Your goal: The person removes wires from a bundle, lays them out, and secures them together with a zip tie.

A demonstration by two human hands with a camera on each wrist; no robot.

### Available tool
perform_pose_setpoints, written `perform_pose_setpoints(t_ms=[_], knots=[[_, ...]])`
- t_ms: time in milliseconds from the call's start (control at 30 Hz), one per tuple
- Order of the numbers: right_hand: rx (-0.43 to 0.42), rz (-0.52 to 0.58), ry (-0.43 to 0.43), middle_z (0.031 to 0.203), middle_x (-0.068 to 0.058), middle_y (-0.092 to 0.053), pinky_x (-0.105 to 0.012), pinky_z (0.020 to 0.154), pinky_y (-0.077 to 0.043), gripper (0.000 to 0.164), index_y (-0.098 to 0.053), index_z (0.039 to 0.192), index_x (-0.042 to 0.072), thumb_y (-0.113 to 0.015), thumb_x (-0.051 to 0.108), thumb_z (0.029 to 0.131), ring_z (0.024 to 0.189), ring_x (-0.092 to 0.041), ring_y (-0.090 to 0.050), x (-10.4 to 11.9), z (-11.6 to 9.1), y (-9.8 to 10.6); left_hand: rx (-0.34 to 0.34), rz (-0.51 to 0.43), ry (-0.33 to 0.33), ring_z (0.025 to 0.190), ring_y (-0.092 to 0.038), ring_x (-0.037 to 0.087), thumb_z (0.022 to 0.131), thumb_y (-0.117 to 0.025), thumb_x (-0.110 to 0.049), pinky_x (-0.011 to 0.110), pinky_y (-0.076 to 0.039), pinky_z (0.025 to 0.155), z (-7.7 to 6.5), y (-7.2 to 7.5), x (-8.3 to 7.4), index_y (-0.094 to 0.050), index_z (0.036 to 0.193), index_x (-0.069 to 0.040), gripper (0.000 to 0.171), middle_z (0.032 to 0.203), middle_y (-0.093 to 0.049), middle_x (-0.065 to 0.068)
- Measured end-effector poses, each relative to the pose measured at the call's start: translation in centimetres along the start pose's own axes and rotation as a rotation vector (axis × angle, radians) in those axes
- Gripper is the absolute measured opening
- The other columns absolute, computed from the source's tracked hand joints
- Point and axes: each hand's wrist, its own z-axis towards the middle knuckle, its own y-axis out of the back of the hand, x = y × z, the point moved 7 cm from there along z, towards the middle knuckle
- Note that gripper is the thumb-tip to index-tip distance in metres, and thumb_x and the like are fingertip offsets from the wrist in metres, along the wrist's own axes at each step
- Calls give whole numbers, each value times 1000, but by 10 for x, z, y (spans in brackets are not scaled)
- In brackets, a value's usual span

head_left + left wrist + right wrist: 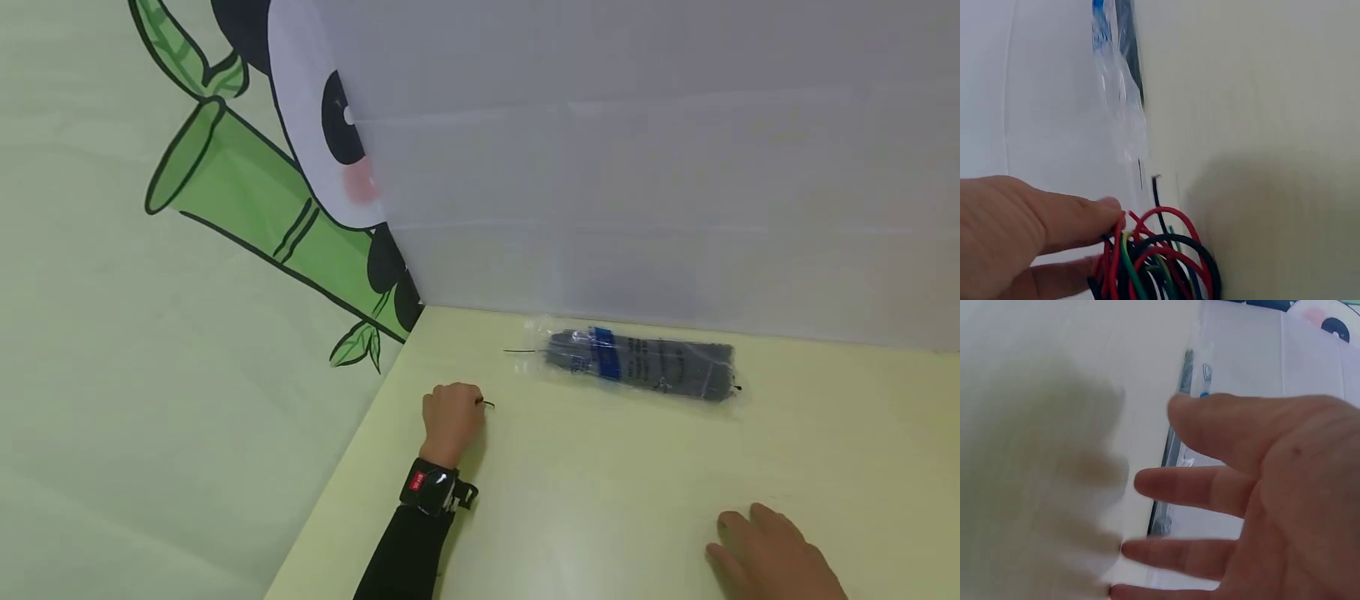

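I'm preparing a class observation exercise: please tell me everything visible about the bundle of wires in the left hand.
The bundle of wires is a loose tangle of thin strands, mainly red, black and green, with some yellow, that look plastic-coated. Several curve into rounded loops, and one black end pokes out beyond them. The left hand pinches the bundle at one side with its fingers, over the table. Its lower part leaves the left wrist view, so whether it touches the table is unclear.
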Motion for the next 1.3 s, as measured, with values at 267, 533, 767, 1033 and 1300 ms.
perform_pose_setpoints(t_ms=[267, 533, 767, 1033, 1300], knots=[[-102, 50, 131, 102, -1, -68, -37, 67, -51, 19, -70, 105, 18, -70, 29, 88, 88, -20, -65, 68, 44, 30, -80, -90, -352, 71, -63, 17, 75, -84, -26, 33, -48, 61, -26, 10, -53, -81, 75, -25, 3, 73, -73, -10], [-142, 144, 239, 66, 17, -52, -23, 55, -33, 19, -63, 76, 28, -65, 20, 93, 56, -2, -41, 117, 87, 28, 48, -268, -385, 76, -56, 10, 80, -81, -28, 24, -47, 72, -44, 0, -82, -77, 72, -19, 12, 75, -68, -9], [-180, 309, 329, 83, 13, -67, -23, 64, -46, 8, -73, 92, 22, -67, 17, 92, 70, -1, -57, 141, 102, 25, 91, -303, -375, 76, -54, 10, 78, -82, -28, 21, -45, 69, -50, -4, -83, -73, 69, -19, 16, 73, -65, -9], [-94, 549, 350, 96, 10, -71, -25, 71, -49, 12, -73, 103, 25, -66, 22, 94, 83, -5, -63, 156, 121, 13, 88, -312, -443, 76, -56, 9, 80, -82, -28, 23, -45, 76, -53, -3, -85, -75, 73, -19, 13, 75, -68, -9], [-75, 600, 350, 90, 13, -71, -24, 66, -47, 10, -75, 93, 29, -67, 22, 92, 76, -4, -59, 159, 128, 9, 36, -275, -517, 71, -57, 7, 80, -81, -28, 25, -45, 78, -55, 3, -91, -75, 71, -18, 14, 73, -69, -9]])
